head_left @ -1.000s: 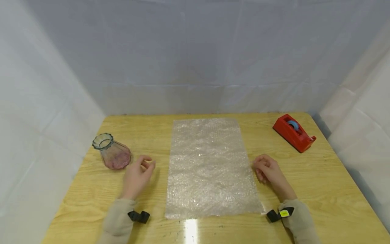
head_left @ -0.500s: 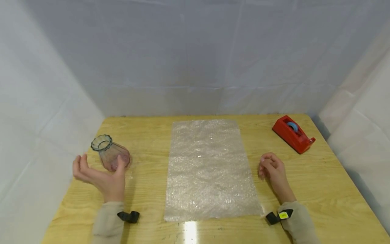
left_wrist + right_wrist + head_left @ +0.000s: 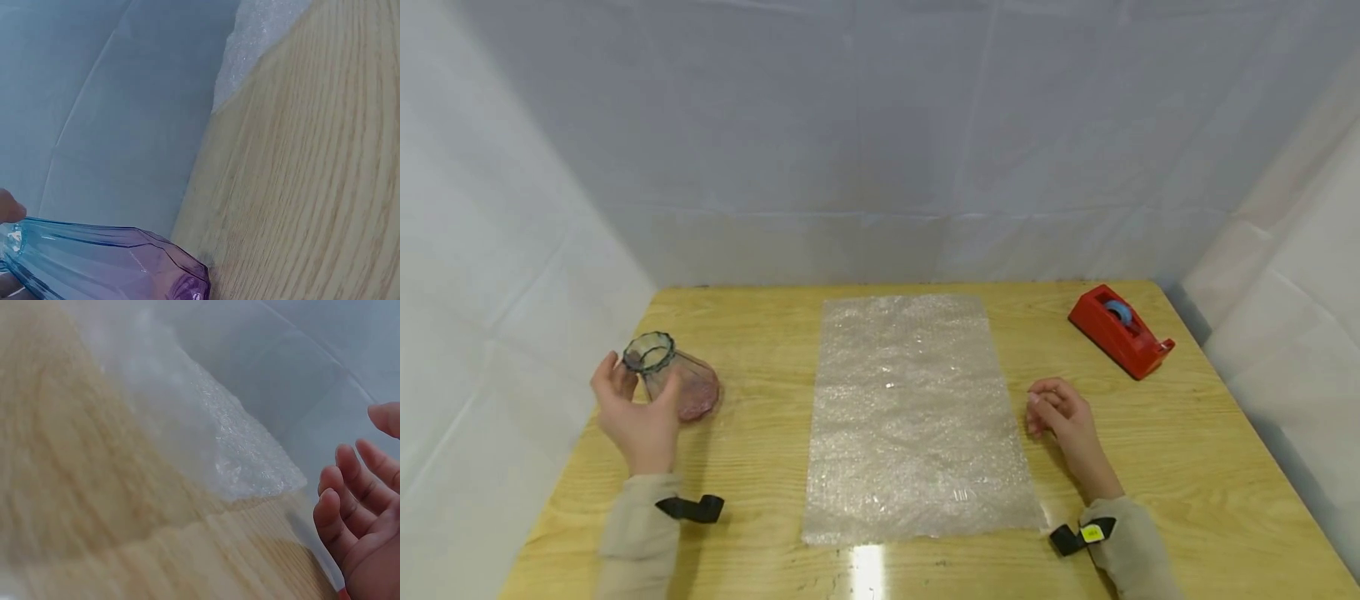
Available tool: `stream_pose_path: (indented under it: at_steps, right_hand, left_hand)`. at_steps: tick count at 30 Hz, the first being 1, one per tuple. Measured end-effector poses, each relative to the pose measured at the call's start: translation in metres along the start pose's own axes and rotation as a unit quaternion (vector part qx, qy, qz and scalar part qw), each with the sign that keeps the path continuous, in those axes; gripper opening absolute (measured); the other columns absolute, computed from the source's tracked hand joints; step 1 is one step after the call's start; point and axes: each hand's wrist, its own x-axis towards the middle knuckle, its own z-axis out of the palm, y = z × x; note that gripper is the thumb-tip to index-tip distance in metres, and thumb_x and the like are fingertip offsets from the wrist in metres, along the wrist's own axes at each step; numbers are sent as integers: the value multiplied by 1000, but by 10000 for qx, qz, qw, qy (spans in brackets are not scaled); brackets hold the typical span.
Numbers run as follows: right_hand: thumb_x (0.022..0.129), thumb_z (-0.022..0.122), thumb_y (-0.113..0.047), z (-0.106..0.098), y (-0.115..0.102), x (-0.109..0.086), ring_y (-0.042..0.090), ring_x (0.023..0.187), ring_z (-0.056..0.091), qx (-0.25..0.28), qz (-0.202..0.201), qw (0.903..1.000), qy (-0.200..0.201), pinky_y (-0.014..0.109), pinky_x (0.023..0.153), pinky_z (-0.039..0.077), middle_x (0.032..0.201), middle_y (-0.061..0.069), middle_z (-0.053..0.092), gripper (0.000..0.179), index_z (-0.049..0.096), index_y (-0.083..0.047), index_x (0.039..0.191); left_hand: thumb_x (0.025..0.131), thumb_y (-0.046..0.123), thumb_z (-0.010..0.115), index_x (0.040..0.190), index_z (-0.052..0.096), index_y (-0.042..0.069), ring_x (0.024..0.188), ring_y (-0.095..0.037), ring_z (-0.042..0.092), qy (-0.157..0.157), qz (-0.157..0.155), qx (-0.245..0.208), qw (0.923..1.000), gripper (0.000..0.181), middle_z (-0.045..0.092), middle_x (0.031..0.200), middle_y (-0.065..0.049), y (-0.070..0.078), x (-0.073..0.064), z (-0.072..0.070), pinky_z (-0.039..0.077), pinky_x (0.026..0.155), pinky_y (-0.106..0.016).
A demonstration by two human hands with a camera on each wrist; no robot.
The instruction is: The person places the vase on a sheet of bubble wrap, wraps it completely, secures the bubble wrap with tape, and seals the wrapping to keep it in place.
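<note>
Wooden tabletop (image 3: 1210, 500) surrounds bubble wrap (image 3: 917, 417): left of it, my left hand (image 3: 638, 421) curls round a glass vase (image 3: 698, 395); right of it, my empty right hand (image 3: 1070, 425) is loosely curled, palm visible only from its wrist camera.

Left hand (image 3: 638, 425): from my end, I saw it loosely curled beside the glass vase's (image 3: 698, 393) pink base a second ago, spread wide half a second ago; now thumb and fingers curve around the neck.
Left sleeve (image 3: 640, 529): I see it swung leftward with the hand.
Right hand (image 3: 1069, 425): drifted rightward, then back near the bubble wrap's (image 3: 913, 417) edge.
</note>
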Motion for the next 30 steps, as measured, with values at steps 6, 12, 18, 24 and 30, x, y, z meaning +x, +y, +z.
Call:
stream_pose_path:
  at_steps: [6,12,18,24,30]
  right_hand:
    - [101,56,-10,0,0,-1,13,61,58,-87,-6,9999,-129,25,54,52,75,1,62,26,47,11,112]
    - [101,55,-8,1,0,-1,14,60,58,-142,-69,9997,-169,25,55,52,74,3,61,26,47,14,113]
    - [101,55,-9,0,-4,1,15,60,58,-284,23,9995,-135,25,56,53,74,3,62,26,48,12,114]
    - [102,55,-11,1,-21,1,15,63,61,-525,142,9984,-125,27,59,55,77,7,64,28,49,11,117]
    - [103,53,-12,10,-45,-3,13,69,63,-617,106,9968,-495,27,65,56,82,5,66,29,48,11,120]
  left_hand:
    - [84,8,77,139,50,7,115,-22,59,-13,-33,-61,10000,62,64,128,-10,-5,6,1,45,99,-28]
    - [83,9,79,138,53,10,109,-16,60,137,34,-96,9999,61,65,123,-10,-2,6,2,47,96,-25]
    - [80,11,82,135,58,12,104,-12,65,282,80,-200,9994,60,68,119,-10,11,2,3,50,91,-23]
    - [74,2,86,128,65,9,99,-16,69,376,-147,-1354,9900,59,72,111,-14,42,-2,3,53,87,-24]
    - [70,-12,82,115,67,-9,88,-22,72,351,-542,-3111,9482,48,74,100,-17,73,-8,1,57,76,-25]
